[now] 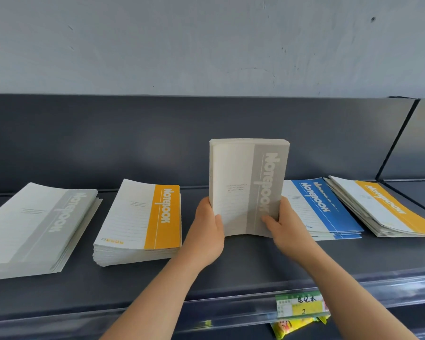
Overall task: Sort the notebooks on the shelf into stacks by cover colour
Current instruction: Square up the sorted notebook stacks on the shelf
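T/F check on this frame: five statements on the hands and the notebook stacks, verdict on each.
1. The left hand and right hand grip the grey bundle upright. True.
2. The far-left stack has a blue cover on top. False: the far-left stack shows a grey cover.
3. The orange stack lies flat just left of the held bundle. True.
4. The blue stack lies left of the left hand. False: the blue stack lies right of the bundle, behind the right hand.
5. Only one stack shows an orange cover. False: the far-right stack is orange on top too.
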Action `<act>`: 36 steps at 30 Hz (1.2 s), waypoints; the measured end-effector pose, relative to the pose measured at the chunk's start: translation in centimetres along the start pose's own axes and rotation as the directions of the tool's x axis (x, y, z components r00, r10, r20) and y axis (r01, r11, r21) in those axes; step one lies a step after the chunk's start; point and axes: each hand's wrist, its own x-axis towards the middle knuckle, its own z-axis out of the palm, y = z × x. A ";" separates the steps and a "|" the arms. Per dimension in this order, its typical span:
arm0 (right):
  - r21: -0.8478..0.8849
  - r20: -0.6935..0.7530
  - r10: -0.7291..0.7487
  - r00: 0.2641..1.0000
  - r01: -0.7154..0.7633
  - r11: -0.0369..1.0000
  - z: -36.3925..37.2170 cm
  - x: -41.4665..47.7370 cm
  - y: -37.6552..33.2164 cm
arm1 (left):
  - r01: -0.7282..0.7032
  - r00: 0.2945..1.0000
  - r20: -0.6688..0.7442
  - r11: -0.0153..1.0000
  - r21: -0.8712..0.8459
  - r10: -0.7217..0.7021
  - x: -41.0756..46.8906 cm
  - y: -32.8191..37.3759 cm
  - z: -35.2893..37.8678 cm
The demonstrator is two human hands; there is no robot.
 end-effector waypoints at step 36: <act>-0.624 -0.106 -0.230 0.968 0.115 0.773 -3.8 0.7 0.0 | -0.032 0.963 -0.203 0.819 0.573 0.179 0.4 4.6 0.3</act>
